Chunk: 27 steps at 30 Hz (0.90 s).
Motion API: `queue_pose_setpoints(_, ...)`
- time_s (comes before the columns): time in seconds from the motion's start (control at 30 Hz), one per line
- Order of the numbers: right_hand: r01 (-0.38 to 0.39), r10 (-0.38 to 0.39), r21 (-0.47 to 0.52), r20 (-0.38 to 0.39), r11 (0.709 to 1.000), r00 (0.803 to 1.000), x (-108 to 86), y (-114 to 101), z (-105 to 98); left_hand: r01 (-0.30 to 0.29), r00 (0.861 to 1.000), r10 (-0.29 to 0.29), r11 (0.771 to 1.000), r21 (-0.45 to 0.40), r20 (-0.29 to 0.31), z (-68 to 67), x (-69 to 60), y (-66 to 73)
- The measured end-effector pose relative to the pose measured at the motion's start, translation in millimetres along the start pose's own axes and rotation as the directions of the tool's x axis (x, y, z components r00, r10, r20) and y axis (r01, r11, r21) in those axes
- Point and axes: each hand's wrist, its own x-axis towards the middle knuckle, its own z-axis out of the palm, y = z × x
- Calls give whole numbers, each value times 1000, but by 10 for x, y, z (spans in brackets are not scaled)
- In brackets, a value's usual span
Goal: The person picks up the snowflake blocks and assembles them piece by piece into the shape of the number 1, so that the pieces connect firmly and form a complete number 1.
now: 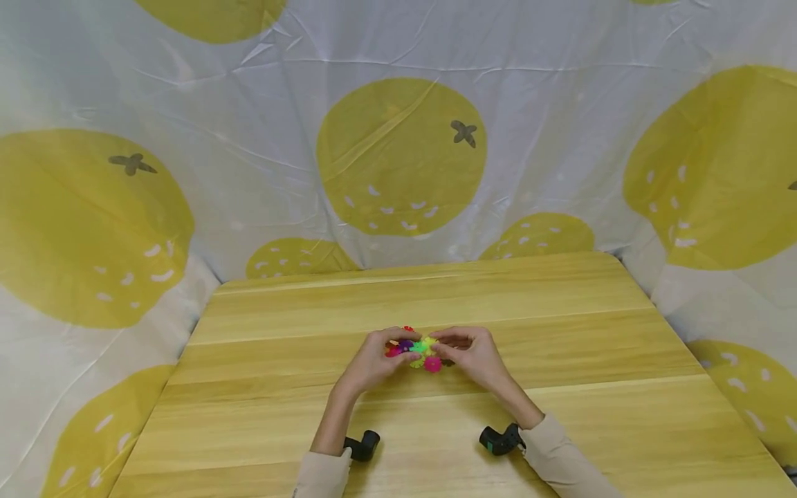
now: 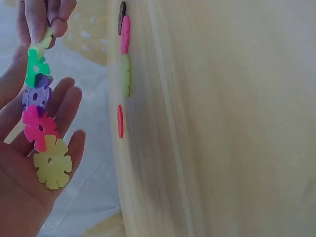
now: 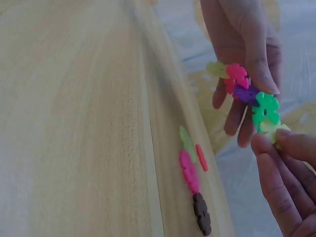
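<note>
A chain of flower-shaped plastic interlocking discs is held up between both hands. In the left wrist view it runs from a pale yellow disc [image 2: 53, 164] through a pink disc [image 2: 39, 129], a purple disc [image 2: 35, 98] and a green disc [image 2: 37, 66] to a second yellow one. My left hand [image 1: 370, 358] pinches the chain near the green disc, its other fingers lying behind the chain. At the other end, my right hand [image 1: 476, 351] pinches the second yellow disc [image 3: 269, 129] between thumb and index finger, touching the green one. How deep their slots mesh is hidden.
Loose discs lie on the wooden table [image 1: 560, 304] below the hands: yellow-green [image 3: 186, 142], pink [image 3: 188, 171], brown [image 3: 202, 213] and red [image 3: 201, 157]. Black wrist devices [image 1: 365, 446] are at both forearms. A curtain with yellow fruit prints [image 1: 398, 159] hangs behind the table.
</note>
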Motion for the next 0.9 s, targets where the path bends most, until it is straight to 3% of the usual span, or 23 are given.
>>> queue_pose_setpoints(0.1,-3,3,13,-8,1000,1000,12,13,-12,-34,999,35,999,34,-9,25,11,3)
queue_pose_setpoints(0.2,-9,9,31,-10,999,1000,22,14,-20,-74,995,82,989,130,-54,53,24,18)
queue_pose_setpoints(0.3,-28,29,51,-10,998,1000,27,9,-19,-112,984,140,967,231,-112,78,32,52)
queue_pose_setpoints(0.4,-51,53,78,-15,996,999,28,2,-6,-154,971,197,951,269,-139,105,38,78)
queue_pose_setpoints(0.5,-74,76,89,-24,993,997,28,3,11,-194,962,232,951,242,-144,133,43,88)
queue_pose_setpoints(0.67,-130,135,94,-49,987,990,26,2,36,-214,960,240,961,173,-147,163,42,88)
queue_pose_setpoints(0.9,-167,174,150,-33,974,984,9,-12,63,-191,969,208,973,127,-135,167,23,75)
